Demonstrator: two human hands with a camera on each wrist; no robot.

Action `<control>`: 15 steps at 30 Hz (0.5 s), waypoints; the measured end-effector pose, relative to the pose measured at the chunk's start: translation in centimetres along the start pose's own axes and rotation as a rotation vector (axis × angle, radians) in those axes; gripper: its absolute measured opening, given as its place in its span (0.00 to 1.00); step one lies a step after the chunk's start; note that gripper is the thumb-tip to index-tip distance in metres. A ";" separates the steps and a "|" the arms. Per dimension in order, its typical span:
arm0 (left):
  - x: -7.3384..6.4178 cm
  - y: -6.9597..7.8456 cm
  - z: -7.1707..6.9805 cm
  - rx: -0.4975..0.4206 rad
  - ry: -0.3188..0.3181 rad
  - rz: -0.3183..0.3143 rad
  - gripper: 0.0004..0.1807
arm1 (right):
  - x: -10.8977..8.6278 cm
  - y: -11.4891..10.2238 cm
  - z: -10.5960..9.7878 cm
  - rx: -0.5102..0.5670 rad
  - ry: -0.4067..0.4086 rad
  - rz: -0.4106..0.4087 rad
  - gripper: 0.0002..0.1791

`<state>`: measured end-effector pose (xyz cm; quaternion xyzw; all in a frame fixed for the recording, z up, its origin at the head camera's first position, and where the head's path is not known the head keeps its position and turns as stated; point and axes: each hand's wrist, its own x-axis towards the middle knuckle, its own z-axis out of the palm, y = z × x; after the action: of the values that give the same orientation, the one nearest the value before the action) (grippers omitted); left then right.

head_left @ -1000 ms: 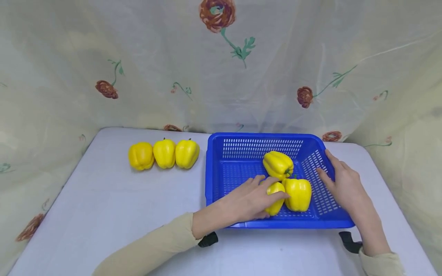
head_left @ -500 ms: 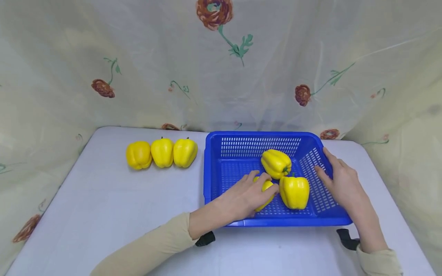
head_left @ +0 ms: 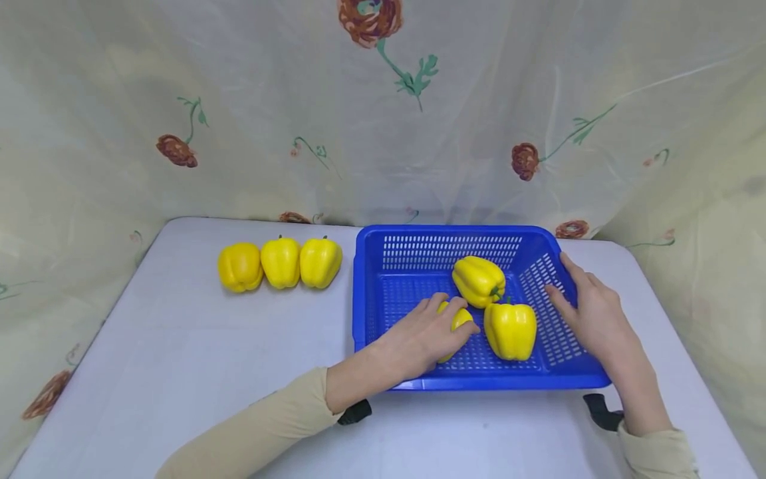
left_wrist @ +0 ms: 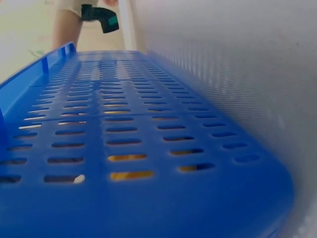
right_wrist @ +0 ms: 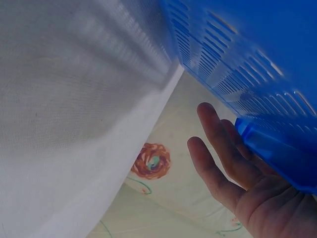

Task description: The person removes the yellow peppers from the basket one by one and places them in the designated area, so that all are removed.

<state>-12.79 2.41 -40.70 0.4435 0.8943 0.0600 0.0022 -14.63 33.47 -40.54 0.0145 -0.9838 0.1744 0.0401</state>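
Observation:
My left hand (head_left: 421,338) reaches into a blue perforated plastic basket (head_left: 491,382), its fingers curled over a yellow bell pepper (head_left: 461,319) near the front. Most of that pepper is hidden under the hand. To its right stands another yellow bell pepper (head_left: 510,332), and a third bell pepper (head_left: 479,281) lies behind them, stem toward the front right. My right hand (head_left: 598,322) rests at the basket's right rim, thumb over the inner side. In the right wrist view, the right hand's fingers (right_wrist: 213,173) extend loosely outside the basket wall (right_wrist: 218,59).
Three more yellow bell peppers (head_left: 280,263) sit in a row left of the basket on the white-covered table (head_left: 239,346). A flower-patterned curtain (head_left: 269,100) hangs behind and at the sides. Through the slots in the left wrist view, yellow shows inside the basket (left_wrist: 163,208).
My left hand has shifted left with the gripped bell pepper, widening the gap to the front right pepper. The right hand stays at the rim; the camera view moved slightly.

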 end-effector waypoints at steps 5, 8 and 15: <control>-0.3 -0.1 -0.1 0.119 0.048 0.071 0.24 | 0.1 0.1 -0.1 -0.002 -0.011 0.013 0.42; -0.4 -0.1 -0.2 0.133 0.055 0.068 0.24 | 0.2 0.2 -0.1 -0.006 -0.016 0.017 0.43; -0.3 0.0 -0.2 0.114 0.050 0.030 0.23 | 0.1 0.1 -0.1 -0.008 -0.016 0.016 0.43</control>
<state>-12.61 2.10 -40.53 0.4544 0.8894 0.0200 -0.0466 -14.76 33.62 -40.45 0.0079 -0.9848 0.1708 0.0309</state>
